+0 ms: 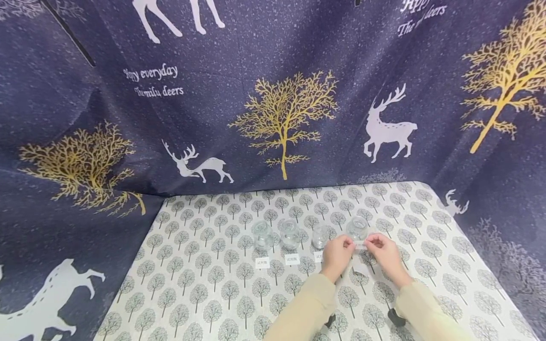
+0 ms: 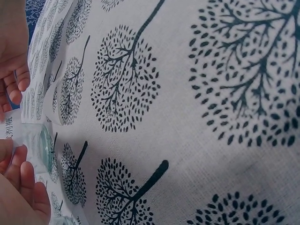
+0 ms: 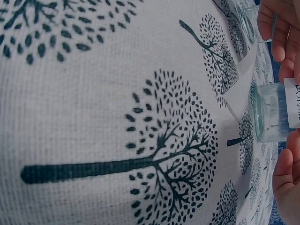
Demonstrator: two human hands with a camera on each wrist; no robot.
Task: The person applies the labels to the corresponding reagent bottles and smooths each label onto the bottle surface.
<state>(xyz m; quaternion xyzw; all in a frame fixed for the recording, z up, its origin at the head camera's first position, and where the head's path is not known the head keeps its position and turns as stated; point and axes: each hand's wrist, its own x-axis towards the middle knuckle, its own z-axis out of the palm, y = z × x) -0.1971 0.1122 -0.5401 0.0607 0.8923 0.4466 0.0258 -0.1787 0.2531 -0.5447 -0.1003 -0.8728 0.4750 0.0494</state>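
Pinching the label at the rightmost jar's near side, left hand and right hand grip its 2 ends; uneven tension could crease it.

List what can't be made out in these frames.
Right part of the third card from the left: head view, hidden by the left hand.
Full lettering on the held label: too small in head view, cut by the right edge in right wrist view.
Lower part of the rightmost jar: head view, behind held label and right hand.
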